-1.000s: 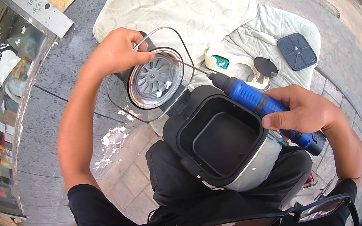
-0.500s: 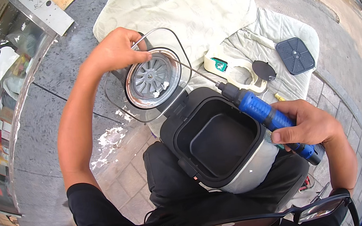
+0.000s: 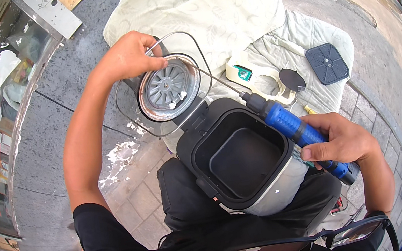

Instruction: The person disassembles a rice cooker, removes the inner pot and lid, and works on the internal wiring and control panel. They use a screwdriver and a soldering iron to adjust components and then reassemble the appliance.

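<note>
Between my legs stands a squarish cooker (image 3: 272, 195) with a black rim and an empty black inner pot (image 3: 242, 163). Its hinged lid (image 3: 168, 90) is tipped up, with the round ribbed metal underside facing me and white crumbs on it. My left hand (image 3: 130, 58) grips the lid's far edge, thumb on the metal rim. A thin, rounded-square loop (image 3: 199, 54) hangs loose around the lid. In my right hand (image 3: 342, 140) is a blue electric screwdriver (image 3: 285, 120). Its long thin bit reaches across to the lid's upper right rim; whether the tip touches is unclear.
A pale quilted pad (image 3: 194, 3) lies beyond the cooker. On it are a cream frame (image 3: 261, 77) with a green circuit board, a dark round cap (image 3: 292, 80) and a dark square plate (image 3: 327, 63). Dark sunglasses (image 3: 275, 250) cross the lower edge.
Almost nothing differs. The view shifts slightly; both hands keep their holds, and the bit stays at the lid's rim.
</note>
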The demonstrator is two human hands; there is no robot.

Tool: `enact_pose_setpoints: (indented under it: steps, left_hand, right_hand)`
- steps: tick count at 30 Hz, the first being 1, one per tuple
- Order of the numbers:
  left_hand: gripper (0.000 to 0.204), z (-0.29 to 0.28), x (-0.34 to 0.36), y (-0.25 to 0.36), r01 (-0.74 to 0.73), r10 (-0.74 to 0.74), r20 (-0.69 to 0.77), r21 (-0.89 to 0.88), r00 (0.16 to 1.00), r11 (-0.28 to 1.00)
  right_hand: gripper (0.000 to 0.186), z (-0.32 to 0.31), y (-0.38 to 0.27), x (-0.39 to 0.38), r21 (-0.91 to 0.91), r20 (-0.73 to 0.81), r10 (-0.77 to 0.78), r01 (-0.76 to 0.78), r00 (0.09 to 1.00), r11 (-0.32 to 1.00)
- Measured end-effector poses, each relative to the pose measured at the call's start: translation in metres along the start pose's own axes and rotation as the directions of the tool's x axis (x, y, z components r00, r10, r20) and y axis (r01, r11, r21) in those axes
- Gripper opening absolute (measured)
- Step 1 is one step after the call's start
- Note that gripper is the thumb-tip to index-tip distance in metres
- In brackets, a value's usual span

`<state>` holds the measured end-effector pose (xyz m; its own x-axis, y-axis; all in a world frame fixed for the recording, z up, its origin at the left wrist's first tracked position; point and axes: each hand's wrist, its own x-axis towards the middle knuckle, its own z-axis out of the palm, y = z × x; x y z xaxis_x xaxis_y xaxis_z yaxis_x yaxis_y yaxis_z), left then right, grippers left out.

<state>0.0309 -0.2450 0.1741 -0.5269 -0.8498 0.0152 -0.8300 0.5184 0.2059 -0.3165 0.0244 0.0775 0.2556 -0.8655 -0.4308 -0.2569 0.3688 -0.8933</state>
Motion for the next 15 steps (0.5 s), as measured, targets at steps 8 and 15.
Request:
enact_pose_setpoints:
  steps: [8, 15]
  left_hand:
    - [0.026, -0.0001, 0.0003, -0.0019, -0.017, 0.017, 0.007, 0.008, 1.000, 1.000]
    - [0.026, 0.0005, 0.0014, -0.0062, 0.000, 0.000, 0.008, 0.011, 1.000, 1.000]
  right_hand:
    - [0.057, 0.0006, -0.0005, -0.0010, -0.034, -0.006, -0.010, 0.009, 1.000, 0.999]
    - [0.061, 0.0014, -0.0008, -0.0008, -0.024, -0.005, 0.010, -0.010, 1.000, 1.000]
